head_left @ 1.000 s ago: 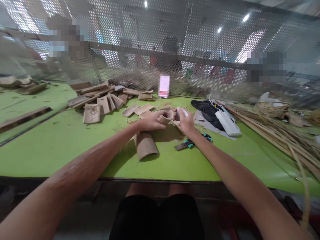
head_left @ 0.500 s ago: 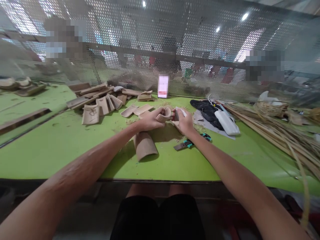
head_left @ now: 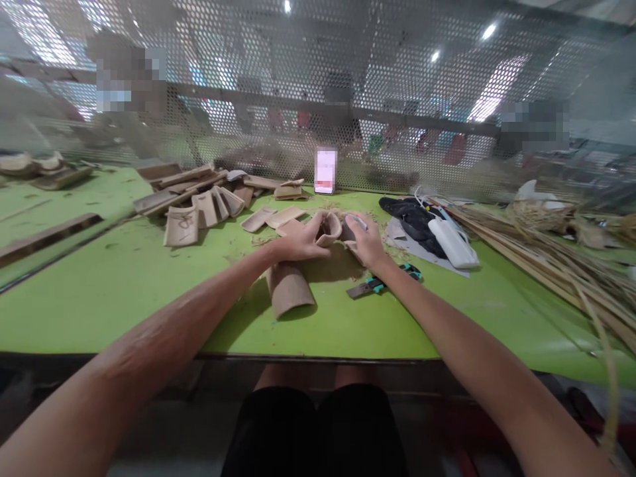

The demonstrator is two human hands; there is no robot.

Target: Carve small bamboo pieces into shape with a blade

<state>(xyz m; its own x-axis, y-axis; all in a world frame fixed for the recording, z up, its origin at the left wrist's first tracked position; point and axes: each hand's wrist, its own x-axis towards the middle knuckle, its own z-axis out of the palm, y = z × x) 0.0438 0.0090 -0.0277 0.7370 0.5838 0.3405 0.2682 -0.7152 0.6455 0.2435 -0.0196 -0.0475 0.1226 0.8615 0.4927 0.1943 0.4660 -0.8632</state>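
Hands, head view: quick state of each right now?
Left hand: closed on the curved tan piece.
Right hand: closed around a small whitish object; what it is cannot be told.

L arm: bare, stretched fwd, angled in to centre | left hand (head_left: 297, 244): fingers curled, closed in a grip, thumb on top | R arm: bare, stretched fwd, angled in | right hand (head_left: 366, 240): back up, fingers curled closed | hands just beside each other, near touching

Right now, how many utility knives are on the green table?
1. The utility knife lies on the green table just below the right hand; others may be hidden under clutter.
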